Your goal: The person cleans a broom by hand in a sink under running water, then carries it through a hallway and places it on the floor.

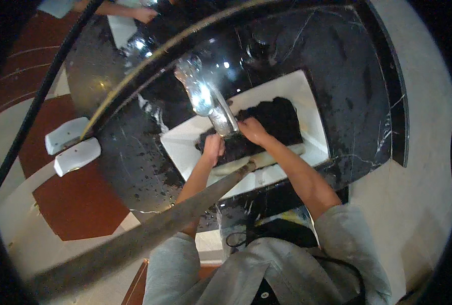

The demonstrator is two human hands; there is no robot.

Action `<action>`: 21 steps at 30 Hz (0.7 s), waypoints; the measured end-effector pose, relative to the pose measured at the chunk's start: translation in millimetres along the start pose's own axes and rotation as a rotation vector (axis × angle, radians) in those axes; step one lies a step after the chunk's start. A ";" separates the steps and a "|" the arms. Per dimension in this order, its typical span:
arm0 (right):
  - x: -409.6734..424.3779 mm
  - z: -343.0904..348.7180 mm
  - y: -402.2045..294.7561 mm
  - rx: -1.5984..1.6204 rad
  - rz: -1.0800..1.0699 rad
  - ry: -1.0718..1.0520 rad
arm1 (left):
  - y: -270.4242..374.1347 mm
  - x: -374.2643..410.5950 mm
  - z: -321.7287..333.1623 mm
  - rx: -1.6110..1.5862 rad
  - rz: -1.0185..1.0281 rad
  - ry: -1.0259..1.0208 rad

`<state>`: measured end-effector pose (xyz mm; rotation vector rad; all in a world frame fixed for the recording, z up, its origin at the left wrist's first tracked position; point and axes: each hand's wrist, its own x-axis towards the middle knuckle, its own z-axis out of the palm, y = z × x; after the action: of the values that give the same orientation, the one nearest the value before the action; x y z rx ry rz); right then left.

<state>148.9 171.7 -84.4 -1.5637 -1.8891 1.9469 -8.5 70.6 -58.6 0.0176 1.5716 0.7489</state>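
Note:
A dark wet cloth (pixel 275 118) lies bunched in a white rectangular sink basin (pixel 313 110). My left hand (pixel 213 148) is closed on the cloth's left part, just below the spout. On the right of the spout, my right hand (pixel 253 130) grips the cloth with bent fingers; the fingertips are partly hidden. A shiny metal faucet (pixel 205 99) reaches over the basin between the hands. Along the near side of the basin lies a pale, long object (pixel 279 155) that I cannot identify.
A black, white-veined stone counter (pixel 348 76) with water drops surrounds the basin. Two white objects (pixel 77 156) stand at the left. A blurred grey bar (pixel 134 236) crosses the foreground. Another forearm and hand (pixel 146 15) show at upper left. Below the counter is a black bag-like item (pixel 283 232).

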 end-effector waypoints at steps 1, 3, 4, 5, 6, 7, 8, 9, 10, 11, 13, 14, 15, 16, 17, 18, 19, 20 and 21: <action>2.1 -1.1 0.4 -0.007 0.014 -0.029 | 7.5 0.7 -2.0 0.019 0.008 -0.067; -6.0 7.1 3.1 -0.023 0.051 -0.100 | -4.0 2.3 -6.0 -0.283 -0.133 -0.174; -7.3 7.5 3.1 -0.039 0.003 -0.094 | -8.9 -0.9 -4.7 -0.282 -0.068 -0.299; -6.9 7.5 4.1 -0.055 -0.042 -0.089 | -10.7 3.0 -0.9 -0.308 -0.077 -0.298; -9.5 8.4 8.9 -0.073 -0.078 -0.086 | -10.3 3.9 12.4 -0.266 -0.032 -0.189; -6.2 8.7 8.2 -0.084 -0.116 -0.017 | -5.0 8.9 26.4 -0.221 0.023 -0.079; -2.6 9.0 7.4 -0.095 -0.154 0.053 | -1.9 11.3 41.3 -0.169 0.063 0.060; -1.8 12.2 7.6 -0.100 -0.184 0.124 | -2.8 14.6 49.1 -0.111 0.097 0.199; -0.9 7.6 -4.9 -0.033 -0.098 -0.059 | -6.8 21.6 43.3 -0.125 0.132 0.221; -9.9 11.2 -18.2 -0.101 -0.083 -0.108 | -12.3 21.2 27.8 -0.138 0.031 0.222; 4.0 10.6 -3.6 -0.106 -0.147 -0.121 | 0.3 23.5 24.1 -0.084 -0.076 0.064; 6.9 14.0 -2.6 -0.123 -0.095 -0.067 | 5.4 21.1 18.7 -0.155 -0.117 -0.073; 4.8 27.0 -7.1 -0.137 -0.046 -0.028 | 5.3 18.4 11.3 -0.083 -0.099 -0.047; 2.7 25.9 -5.1 0.093 -0.068 -0.152 | 6.1 12.2 17.7 -0.033 -0.035 0.029; 2.7 26.6 -3.2 0.416 0.226 -0.387 | 6.0 6.6 23.0 0.015 0.026 0.107; 0.0 34.4 -10.6 0.414 0.189 -0.324 | 0.9 5.2 12.4 -0.145 0.027 0.070; 1.8 42.5 -4.1 0.415 0.155 -0.251 | 3.5 2.3 9.0 -0.300 0.024 0.023; 13.5 49.3 5.7 0.189 -0.050 -0.133 | 6.4 4.2 10.8 -0.300 0.029 0.149; 20.9 69.4 7.2 0.121 -0.176 0.020 | 1.8 7.2 -8.9 -0.331 0.074 0.100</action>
<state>99.2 130.8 -118.4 -1.3314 -1.7959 1.9239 -18.4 71.2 -64.5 -0.2088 1.5299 1.0745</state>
